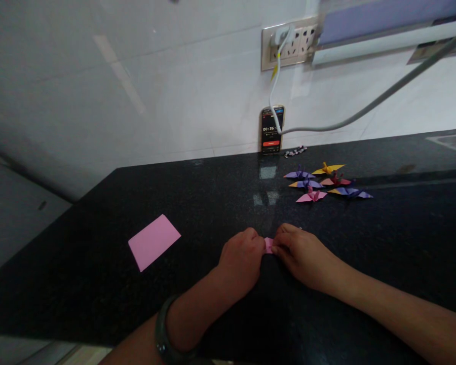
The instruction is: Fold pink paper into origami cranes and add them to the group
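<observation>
Pink paper (268, 246) in hands (243, 253) (306, 256), phone (269, 137) reading "00:36"

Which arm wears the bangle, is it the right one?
No, the bangle circles the left arm, while the visible part of the right arm is bare.

A passage exists across the countertop (203, 203) between the pink paper (154, 242) and the left hand (243, 256). The left hand, folded pink piece (269, 246) and right hand (304, 256) block the near centre. Beyond the right hand, paper cranes (328, 181) obstruct travel. The phone (267, 139), cable (338, 125) and wall (193, 111) limit rear access.
</observation>
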Available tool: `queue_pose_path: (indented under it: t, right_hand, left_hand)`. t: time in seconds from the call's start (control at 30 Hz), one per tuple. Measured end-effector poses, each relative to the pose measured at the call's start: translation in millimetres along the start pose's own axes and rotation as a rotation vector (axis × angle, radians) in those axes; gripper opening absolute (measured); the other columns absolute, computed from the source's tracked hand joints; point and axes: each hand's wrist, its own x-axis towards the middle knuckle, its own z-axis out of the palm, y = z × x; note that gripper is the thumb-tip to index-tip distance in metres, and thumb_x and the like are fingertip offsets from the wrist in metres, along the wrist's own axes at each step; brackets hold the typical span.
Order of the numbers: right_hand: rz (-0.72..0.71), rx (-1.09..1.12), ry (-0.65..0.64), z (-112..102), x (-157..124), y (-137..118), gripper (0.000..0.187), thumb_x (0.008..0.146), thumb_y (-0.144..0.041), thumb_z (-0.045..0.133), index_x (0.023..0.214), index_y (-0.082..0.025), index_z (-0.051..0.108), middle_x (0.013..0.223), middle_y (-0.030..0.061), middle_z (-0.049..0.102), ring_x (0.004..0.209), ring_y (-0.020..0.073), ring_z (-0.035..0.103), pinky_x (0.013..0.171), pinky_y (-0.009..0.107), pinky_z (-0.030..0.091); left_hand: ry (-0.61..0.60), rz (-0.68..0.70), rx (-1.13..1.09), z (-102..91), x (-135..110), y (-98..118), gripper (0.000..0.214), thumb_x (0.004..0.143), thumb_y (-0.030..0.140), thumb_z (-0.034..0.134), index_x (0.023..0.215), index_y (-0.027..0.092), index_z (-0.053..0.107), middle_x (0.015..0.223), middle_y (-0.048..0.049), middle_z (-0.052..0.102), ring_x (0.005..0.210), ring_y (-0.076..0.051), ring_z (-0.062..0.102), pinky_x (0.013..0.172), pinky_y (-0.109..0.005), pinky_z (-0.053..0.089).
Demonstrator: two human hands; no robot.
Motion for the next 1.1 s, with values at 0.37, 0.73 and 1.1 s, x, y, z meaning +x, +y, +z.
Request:
queue_pose_path:
  t: [0.37, 0.73, 1.1]
  right_hand:
    - [-0.002, 0.029, -0.018, -3.5, 2.4, 3.5, 0.014, 0.077, -0.018, 0.047, 0.071, -0.014, 0.059, 0.077, 0.0056, 0.053, 0.068, 0.0136, 0.054, 0.061, 0.023, 0.038]
    - [-0.043, 0.024, -0.035, -4.0, 3.5, 4.9, 0.016, 0.079, -0.018, 0.045, 0.071, -0.014, 0.059, 0.077, 0.0053, 0.051, 0.067, 0.0128, 0.053, 0.060, 0.023, 0.038]
    - [-0.043, 0.011, -0.047, -4.2, 4.2, 4.6, 0.017, 0.079, -0.020, 0.045, 0.071, -0.014, 0.059, 0.075, 0.0049, 0.050, 0.065, 0.0123, 0.052, 0.060, 0.023, 0.038]
  left_hand:
    - [0.008, -0.027, 0.016, 0.7, 0.2, 2.2, 0.021, 0.081, 0.016, 0.032, 0.079, 0.015, 0.053, 0.090, -0.0046, 0.045, 0.073, -0.014, 0.048, 0.065, -0.028, 0.043]
    - [-0.008, -0.071, -0.014, 0.8, 0.6, 2.9, 0.021, 0.081, 0.018, 0.032, 0.082, 0.015, 0.053, 0.095, -0.0057, 0.043, 0.077, -0.015, 0.048, 0.068, -0.030, 0.043]
    - [-0.009, -0.078, -0.012, -2.9, 0.0, 6.3, 0.021, 0.080, 0.018, 0.033, 0.081, 0.014, 0.054, 0.094, -0.0069, 0.044, 0.076, -0.015, 0.050, 0.067, -0.031, 0.044]
